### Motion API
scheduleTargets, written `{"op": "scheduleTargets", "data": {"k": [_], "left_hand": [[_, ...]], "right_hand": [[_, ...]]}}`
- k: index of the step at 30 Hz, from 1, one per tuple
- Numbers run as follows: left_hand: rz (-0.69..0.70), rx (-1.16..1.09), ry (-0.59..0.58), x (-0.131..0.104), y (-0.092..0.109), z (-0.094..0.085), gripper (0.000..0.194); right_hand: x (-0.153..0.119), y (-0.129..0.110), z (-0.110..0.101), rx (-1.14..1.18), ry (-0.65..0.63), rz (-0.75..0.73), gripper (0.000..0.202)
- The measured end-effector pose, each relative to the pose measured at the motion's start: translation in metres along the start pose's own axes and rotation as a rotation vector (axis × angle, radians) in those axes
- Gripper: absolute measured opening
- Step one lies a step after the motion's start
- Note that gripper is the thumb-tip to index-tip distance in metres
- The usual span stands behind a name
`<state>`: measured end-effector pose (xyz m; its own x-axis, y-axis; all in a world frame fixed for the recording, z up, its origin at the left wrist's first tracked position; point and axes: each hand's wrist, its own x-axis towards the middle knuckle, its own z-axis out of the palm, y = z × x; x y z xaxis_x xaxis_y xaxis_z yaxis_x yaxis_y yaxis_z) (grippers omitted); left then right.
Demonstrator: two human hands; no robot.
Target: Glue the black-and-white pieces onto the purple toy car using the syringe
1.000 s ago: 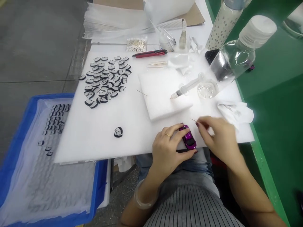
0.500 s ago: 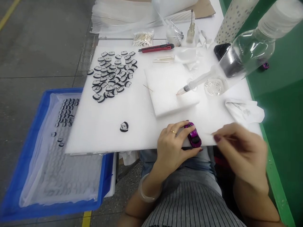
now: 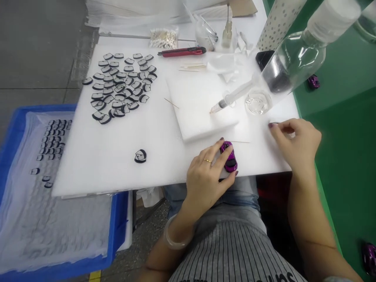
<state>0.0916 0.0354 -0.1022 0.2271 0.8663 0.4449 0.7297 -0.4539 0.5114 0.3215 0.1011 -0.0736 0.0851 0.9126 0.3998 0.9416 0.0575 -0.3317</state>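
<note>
Presently the car (image 3: 230, 161) sits clamped in the left hand (image 3: 205, 175), near the edge of the bench (image 3: 111, 164); a loosened grip could let it slide off. Just beyond lies a stick (image 3: 241, 141), easily nudged. Well apart, the right hand (image 3: 297, 144) curls, fingertips close; I cannot tell whether it grips anything.

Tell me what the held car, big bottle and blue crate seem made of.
Held car: glossy purple shell with bright highlights; coated metal or plastic, I can't tell which. Big bottle: smooth, shiny and see-through, so clear plastic or glass. Blue crate: probably plastic, judging by its even colour and fairly dull finish.
</note>
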Motion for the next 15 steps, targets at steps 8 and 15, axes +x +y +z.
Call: {"op": "scheduleTargets", "data": {"k": [8,15], "left_hand": [[-0.089,-0.007,0.395,-0.035,-0.045,-0.054,0.038],[-0.568,0.307,0.282,-0.062,-0.083,-0.095,0.032]], "right_hand": [[0.024,0.028,-0.028,0.265,0.066,0.145,0.017],[0.020,0.021,-0.010,-0.077,-0.129,-0.079,0.012]]}}
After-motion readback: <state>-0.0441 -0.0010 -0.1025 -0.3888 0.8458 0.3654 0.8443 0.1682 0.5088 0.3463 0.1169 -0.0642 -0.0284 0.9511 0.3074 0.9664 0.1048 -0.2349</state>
